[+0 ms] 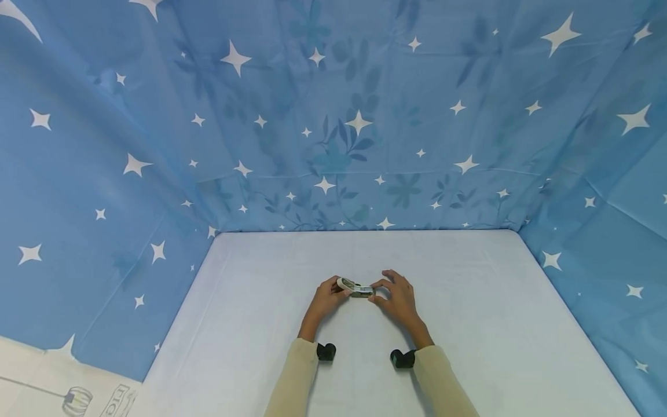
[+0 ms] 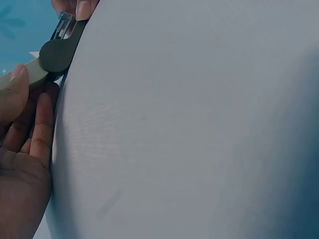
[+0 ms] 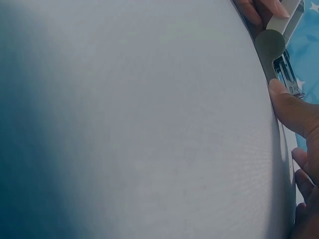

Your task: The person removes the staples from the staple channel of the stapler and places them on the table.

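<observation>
Between the two hands is a small stapler [image 1: 361, 290] with a dark green body, a cream top arm and a metal staple channel. Its top arm is swung back, so the metal channel lies exposed. My left hand [image 1: 325, 298] grips the cream arm, with the thumb on it in the left wrist view. At the other end, my right hand [image 1: 398, 300] pinches the front of the stapler between thumb and finger. In the right wrist view, the right thumb [image 3: 294, 109] presses the green base beside the metal channel. Whether staples sit in the channel cannot be made out.
A white-covered table [image 1: 260, 347] spreads around the hands. Blue star-printed curtains [image 1: 359, 150] enclose its back and sides. Dark wrist mounts [image 1: 326, 352] sit at both cream sleeves. A pale printed cloth [image 1: 41, 376] shows at lower left.
</observation>
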### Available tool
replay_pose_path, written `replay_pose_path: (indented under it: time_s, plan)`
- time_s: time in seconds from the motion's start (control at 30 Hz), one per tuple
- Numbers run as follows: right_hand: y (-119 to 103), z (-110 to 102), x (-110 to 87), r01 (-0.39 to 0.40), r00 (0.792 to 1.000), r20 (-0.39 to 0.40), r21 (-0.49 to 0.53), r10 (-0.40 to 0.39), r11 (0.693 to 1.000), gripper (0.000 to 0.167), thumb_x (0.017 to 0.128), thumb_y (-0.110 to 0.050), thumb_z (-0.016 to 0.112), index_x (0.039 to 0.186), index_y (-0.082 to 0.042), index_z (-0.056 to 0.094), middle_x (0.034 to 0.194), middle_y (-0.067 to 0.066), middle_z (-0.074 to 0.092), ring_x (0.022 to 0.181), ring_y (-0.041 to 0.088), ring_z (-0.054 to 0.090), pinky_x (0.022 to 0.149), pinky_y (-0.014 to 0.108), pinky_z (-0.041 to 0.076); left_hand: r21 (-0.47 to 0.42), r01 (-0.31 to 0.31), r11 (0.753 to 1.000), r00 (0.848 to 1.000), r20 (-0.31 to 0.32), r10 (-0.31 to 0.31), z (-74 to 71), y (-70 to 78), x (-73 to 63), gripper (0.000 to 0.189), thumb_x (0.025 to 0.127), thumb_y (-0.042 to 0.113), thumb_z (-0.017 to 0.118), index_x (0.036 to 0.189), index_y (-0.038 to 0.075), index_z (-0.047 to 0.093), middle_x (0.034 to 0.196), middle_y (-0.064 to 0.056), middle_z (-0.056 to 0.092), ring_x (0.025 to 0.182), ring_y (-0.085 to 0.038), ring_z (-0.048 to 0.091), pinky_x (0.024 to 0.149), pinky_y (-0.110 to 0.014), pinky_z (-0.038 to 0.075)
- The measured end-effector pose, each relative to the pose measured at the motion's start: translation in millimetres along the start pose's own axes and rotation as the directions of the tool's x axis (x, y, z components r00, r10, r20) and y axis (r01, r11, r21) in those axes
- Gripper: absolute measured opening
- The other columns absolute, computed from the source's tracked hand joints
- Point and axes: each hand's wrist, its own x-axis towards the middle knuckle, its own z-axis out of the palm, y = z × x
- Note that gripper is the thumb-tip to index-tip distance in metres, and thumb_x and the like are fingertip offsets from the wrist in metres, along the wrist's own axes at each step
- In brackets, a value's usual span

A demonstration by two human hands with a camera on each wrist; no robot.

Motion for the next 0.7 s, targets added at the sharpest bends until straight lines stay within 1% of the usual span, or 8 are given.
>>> replay_pose_path:
  time_s: [0.17, 0.27, 0.43, 0.53, 0.6, 0.67, 0.7]
  plan:
    - [-0.1, -0.1, 1.6, -0.003, 1.0, -0.004, 0.002, 0.003, 1.0, 0.028, 0.077, -0.033, 0.083, 0.1, -0.022, 0.074, 0.137, 0.016, 0.054, 0.132, 0.039, 0.044, 0.109, 0.064, 0.026, -0.079, -0.018, 0.997, 1.0, -0.003, 0.018, -0.6, -1.5, 1.4, 0.025, 0.091, 0.01, 0.069, 0.113, 0.0, 0.065, 0.111, -0.019, 0.071, 0.104, -0.033, 0.068, 0.091, -0.043, 0.054]
    - [-0.4, 0.0, 1.5, -0.012, 1.0, 0.005, -0.002, 0.012, 1.0, 0.028, 0.077, -0.034, 0.083, 0.1, -0.022, 0.074, 0.138, 0.016, 0.053, 0.133, 0.039, 0.044, 0.109, 0.064, 0.026, -0.086, -0.023, 0.996, 1.0, -0.011, 0.022, -0.3, -1.1, 0.5, 0.025, 0.09, 0.01, 0.069, 0.113, -0.001, 0.065, 0.11, -0.02, 0.071, 0.103, -0.033, 0.068, 0.088, -0.042, 0.055]
    - [-0.8, 0.0, 1.3, -0.015, 1.0, 0.005, -0.003, 0.015, 1.0, 0.027, 0.076, -0.033, 0.083, 0.1, -0.022, 0.074, 0.138, 0.016, 0.054, 0.133, 0.039, 0.044, 0.109, 0.063, 0.026, -0.041, 0.006, 0.999, 1.0, -0.02, -0.006, 1.1, -0.7, 0.6, 0.025, 0.091, 0.012, 0.069, 0.113, 0.001, 0.066, 0.109, -0.017, 0.071, 0.101, -0.026, 0.069, 0.086, -0.034, 0.055]
    - [-0.2, 0.6, 1.7, -0.01, 1.0, -0.005, -0.006, 0.01, 1.0, 0.027, 0.076, -0.033, 0.083, 0.1, -0.022, 0.074, 0.137, 0.016, 0.054, 0.132, 0.039, 0.044, 0.109, 0.063, 0.026, -0.026, 0.011, 1.0, 1.0, -0.025, -0.012, 2.0, -0.1, 1.4, 0.025, 0.091, 0.012, 0.068, 0.114, 0.002, 0.066, 0.11, -0.016, 0.071, 0.102, -0.025, 0.069, 0.087, -0.033, 0.055]
    - [0.1, 1.1, 1.7, -0.011, 1.0, -0.004, -0.006, 0.011, 1.0, 0.027, 0.076, -0.033, 0.083, 0.1, -0.022, 0.074, 0.137, 0.015, 0.054, 0.132, 0.039, 0.044, 0.109, 0.063, 0.026, -0.013, 0.001, 1.0, 1.0, -0.029, -0.002, 2.2, -0.2, 1.5, 0.025, 0.091, 0.012, 0.068, 0.114, 0.001, 0.066, 0.11, -0.017, 0.071, 0.103, -0.027, 0.069, 0.088, -0.035, 0.055]
    - [0.5, 1.8, 1.7, -0.013, 1.0, 0.0, -0.004, 0.013, 1.0, 0.027, 0.077, -0.033, 0.083, 0.1, -0.022, 0.074, 0.137, 0.015, 0.054, 0.133, 0.039, 0.044, 0.109, 0.063, 0.026, -0.02, -0.008, 1.0, 0.999, -0.034, 0.007, 1.4, -0.8, 1.0, 0.025, 0.091, 0.012, 0.069, 0.113, 0.001, 0.067, 0.109, -0.017, 0.072, 0.103, -0.028, 0.069, 0.089, -0.037, 0.055]
    - [0.7, 2.3, 1.7, -0.013, 1.0, 0.001, -0.002, 0.013, 1.0, 0.027, 0.077, -0.033, 0.083, 0.1, -0.022, 0.074, 0.138, 0.015, 0.054, 0.133, 0.039, 0.044, 0.109, 0.063, 0.025, -0.027, -0.028, 0.999, 0.999, -0.036, 0.027, 0.8, -1.4, 0.5, 0.025, 0.091, 0.013, 0.07, 0.112, 0.001, 0.067, 0.109, -0.017, 0.072, 0.103, -0.029, 0.069, 0.088, -0.037, 0.055]
